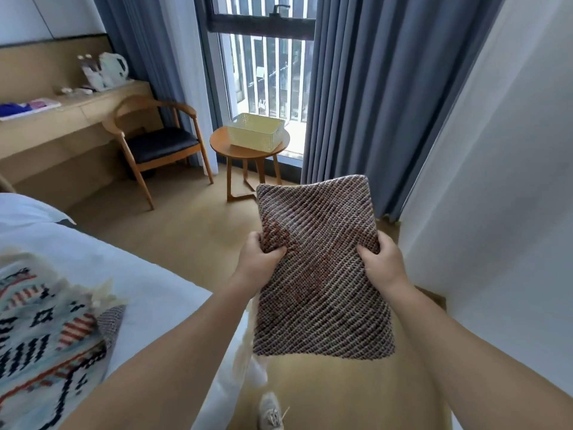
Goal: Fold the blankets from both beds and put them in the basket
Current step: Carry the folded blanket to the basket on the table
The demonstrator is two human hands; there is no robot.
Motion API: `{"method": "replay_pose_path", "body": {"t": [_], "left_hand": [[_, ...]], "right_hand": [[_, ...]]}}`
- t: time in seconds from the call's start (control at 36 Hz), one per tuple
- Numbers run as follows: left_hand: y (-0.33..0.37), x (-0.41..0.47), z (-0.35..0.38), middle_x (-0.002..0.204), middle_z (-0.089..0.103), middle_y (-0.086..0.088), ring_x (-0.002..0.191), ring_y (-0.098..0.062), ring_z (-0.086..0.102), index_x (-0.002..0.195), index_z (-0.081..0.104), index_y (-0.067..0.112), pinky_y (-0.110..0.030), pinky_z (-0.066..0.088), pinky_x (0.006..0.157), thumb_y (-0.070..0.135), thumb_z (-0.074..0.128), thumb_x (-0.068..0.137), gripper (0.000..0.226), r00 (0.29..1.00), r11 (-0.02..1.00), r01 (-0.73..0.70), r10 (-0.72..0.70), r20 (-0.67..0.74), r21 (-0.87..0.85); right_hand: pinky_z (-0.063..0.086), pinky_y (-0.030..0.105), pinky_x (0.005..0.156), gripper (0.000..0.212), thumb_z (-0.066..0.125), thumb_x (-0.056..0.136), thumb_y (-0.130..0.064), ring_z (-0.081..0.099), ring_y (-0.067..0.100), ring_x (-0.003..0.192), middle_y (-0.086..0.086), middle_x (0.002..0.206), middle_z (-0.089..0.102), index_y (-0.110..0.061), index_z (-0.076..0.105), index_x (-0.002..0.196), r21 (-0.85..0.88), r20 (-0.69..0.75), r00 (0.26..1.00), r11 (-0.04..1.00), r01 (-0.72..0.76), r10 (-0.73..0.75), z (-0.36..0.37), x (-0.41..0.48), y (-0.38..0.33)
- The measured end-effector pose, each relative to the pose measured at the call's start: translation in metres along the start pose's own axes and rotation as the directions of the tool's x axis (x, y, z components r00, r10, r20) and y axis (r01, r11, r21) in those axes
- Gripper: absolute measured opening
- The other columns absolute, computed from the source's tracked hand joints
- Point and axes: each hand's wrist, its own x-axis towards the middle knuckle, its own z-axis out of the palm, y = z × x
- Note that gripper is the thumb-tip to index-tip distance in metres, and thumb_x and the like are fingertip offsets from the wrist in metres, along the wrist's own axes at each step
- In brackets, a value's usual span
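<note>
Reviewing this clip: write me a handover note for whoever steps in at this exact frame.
Left hand and right hand: each grips a side edge of the folded brown woven blanket, held in the air above the floor.
Cream perforated plastic basket: on the round wooden side table by the window; no blanket shows in it.
Pale patterned fringed blanket: lying unfolded on the white bed.
Done: brown blanket folded.
Left: put it in the basket, then fold the patterned one and add it.
</note>
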Motion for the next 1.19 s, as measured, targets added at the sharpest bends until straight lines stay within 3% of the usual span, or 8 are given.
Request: {"method": "replay_pose_path", "body": {"t": [0.14,0.31,0.53,0.67,0.94,1.19], "left_hand": [[0.01,0.079,0.005,0.102,0.067,-0.004,0.094,-0.019,0.067,0.1,0.051,0.021,-0.045,0.056,0.086,0.018,0.073,0.081,0.029,0.999,1.0,0.028,-0.027,0.026,-0.007],[0.032,0.172,0.011,0.102,0.067,-0.002,0.094,-0.019,0.067,0.107,0.051,0.02,-0.044,0.056,0.086,0.018,0.073,0.082,0.033,0.998,0.999,0.03,-0.031,0.051,0.013],[0.052,0.264,0.039,0.104,0.066,-0.006,0.094,-0.019,0.067,0.111,0.048,0.013,-0.038,0.057,0.083,0.012,0.069,0.086,0.033,0.994,0.998,0.046,-0.042,0.103,-0.033],[0.06,0.326,0.072,0.104,0.066,-0.008,0.092,-0.021,0.068,0.11,0.047,0.014,-0.035,0.057,0.077,0.009,0.068,0.087,0.031,0.992,0.994,0.079,-0.071,0.105,-0.078],[0.085,0.458,0.157,0.106,0.067,-0.005,0.094,-0.018,0.068,0.105,0.049,0.022,-0.038,0.056,0.082,0.013,0.07,0.086,0.029,0.997,0.994,0.082,-0.082,-0.001,-0.068],[0.117,0.547,0.191,0.106,0.065,-0.004,0.096,-0.016,0.066,0.102,0.047,0.023,-0.035,0.056,0.082,0.01,0.069,0.086,0.03,0.99,0.994,0.051,-0.063,-0.125,-0.094]], "right_hand": [[0.044,0.029,0.093,0.037,0.06,0.093,-0.019,0.057,0.015,0.103,-0.001,0.118,0.063,-0.016,0.057,0.129,-0.022,-0.02,0.999,0.999,-0.031,0.031,0.022,0.072,-0.016],[0.045,0.037,0.1,0.036,0.059,0.092,-0.017,0.058,0.02,0.11,0.001,0.119,0.064,-0.015,0.057,0.128,-0.033,-0.05,0.998,0.998,-0.051,0.05,0.046,0.153,-0.033],[0.04,0.026,0.092,0.036,0.056,0.093,-0.015,0.057,0.02,0.109,0.001,0.117,0.063,-0.014,0.057,0.129,-0.065,-0.048,0.996,0.995,-0.074,0.071,0.057,0.25,-0.032],[0.047,0.037,0.096,0.034,0.055,0.093,-0.019,0.059,0.02,0.11,0.0,0.119,0.064,-0.017,0.057,0.127,-0.042,0.0,0.998,0.997,-0.07,0.07,0.057,0.33,-0.015],[0.043,0.043,0.105,0.042,0.055,0.094,-0.019,0.053,0.024,0.121,0.004,0.131,0.058,-0.013,0.051,0.135,-0.072,0.096,0.995,0.997,-0.023,0.03,0.04,0.51,0.001],[0.047,0.036,0.098,0.031,0.054,0.094,-0.015,0.059,0.02,0.108,0.001,0.116,0.064,-0.015,0.058,0.125,-0.044,0.211,0.977,0.999,0.025,-0.015,0.046,0.636,-0.018]]}}
